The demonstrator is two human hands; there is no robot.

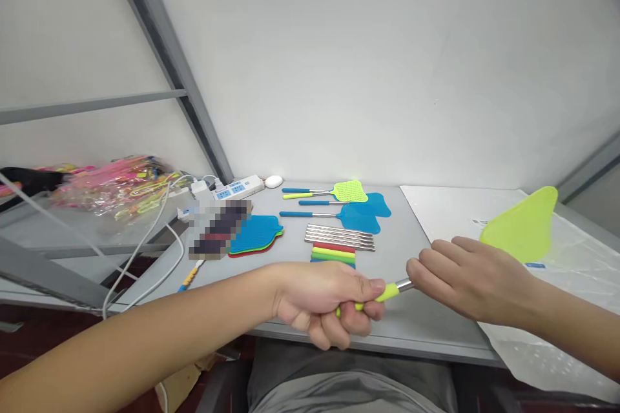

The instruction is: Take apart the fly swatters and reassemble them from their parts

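A yellow-green fly swatter (523,227) is held in both hands above the front of the table. My left hand (327,300) is closed round its yellow-green handle grip (389,292). Wrapped round the metal rod, my right hand (467,277) hides most of the shaft below the swatter's head. Just behind my left hand lie coloured grips (334,253) in red, yellow, green and blue. Beyond those is a row of silver metal rods (339,235). Several assembled swatters with blue (361,218) and yellow-green (349,191) heads lie farther back.
Loose swatter heads (256,234) are stacked at left, beside a pixelated item (220,229). A power strip (238,188) with white cables stands behind. Plastic-wrapped goods (130,184) fill the far left. White plastic sheeting (445,216) covers the right side, and a wall borders the back.
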